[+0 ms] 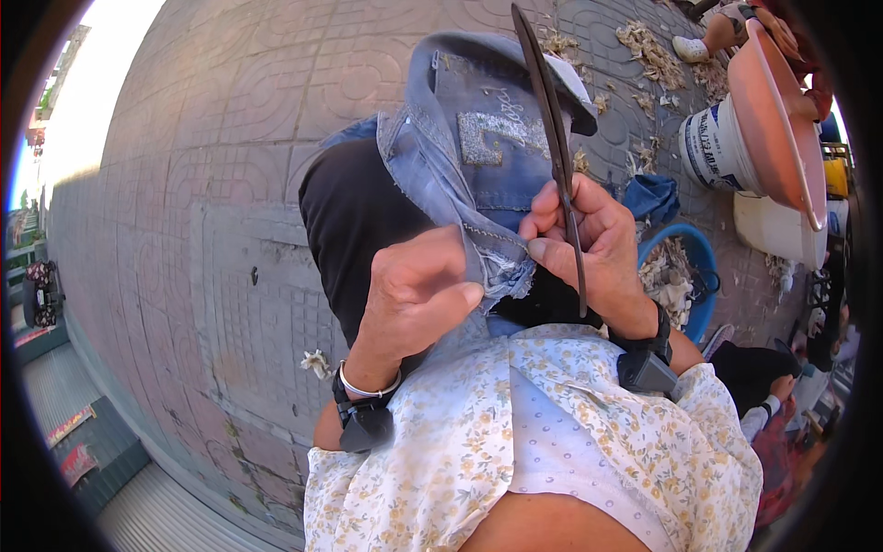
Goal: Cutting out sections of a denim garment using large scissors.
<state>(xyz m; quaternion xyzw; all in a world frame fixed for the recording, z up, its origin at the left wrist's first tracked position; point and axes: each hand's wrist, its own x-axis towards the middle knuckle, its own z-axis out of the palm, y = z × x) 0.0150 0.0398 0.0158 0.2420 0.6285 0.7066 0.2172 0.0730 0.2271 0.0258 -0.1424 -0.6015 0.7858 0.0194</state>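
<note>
A piece of faded denim cloth [441, 175], with a glittery silver patch and a frayed end, lies over my lap and dark trouser leg. My left hand [414, 294] is closed on the denim's edge beside the fraying, thumb pointing right. Opposite it, the thumb and fingers of my right hand [589, 244] pinch the same edge. A long, narrow, dark blade-like tool [550, 110] also rests in my right hand. It stands on end and slightly curved, its top well past the fingers and its lower end near my wrist; its exact kind cannot be made out.
To the right, a blue basin [706, 317] holds pale scraps, with a blue cloth [651, 197] beside it. A pink-orange basin [768, 129] leans against a white bucket [713, 152]. Dry peelings [651, 53] litter the paving. Other people sit along the right edge.
</note>
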